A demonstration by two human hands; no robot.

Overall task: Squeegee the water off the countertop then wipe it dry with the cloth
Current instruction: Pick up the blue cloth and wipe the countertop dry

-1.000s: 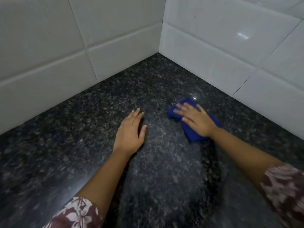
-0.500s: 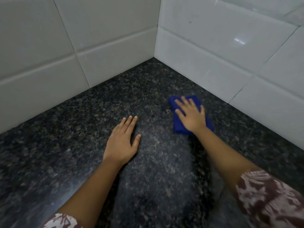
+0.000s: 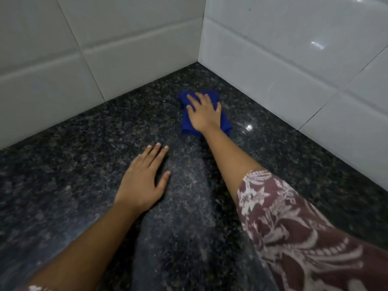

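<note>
Right hand [image 3: 204,115] presses flat on blue cloth [image 3: 186,122]; left hand [image 3: 144,177] rests flat on countertop [image 3: 63,164] nearby.

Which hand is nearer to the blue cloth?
Right. The right hand presses flat on the blue cloth; the left hand rests on the countertop, apart from it.

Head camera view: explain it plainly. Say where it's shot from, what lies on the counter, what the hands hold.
No machine here: a person's two bare hands, filmed by a head-worn wide-angle camera looking forward and down. The dark speckled countertop meets white tiled walls in a corner. The right hand presses flat on a blue cloth near that corner; it grips nothing. The left hand rests flat on the bare stone, empty. A patterned sleeve covers the right upper arm.
</note>
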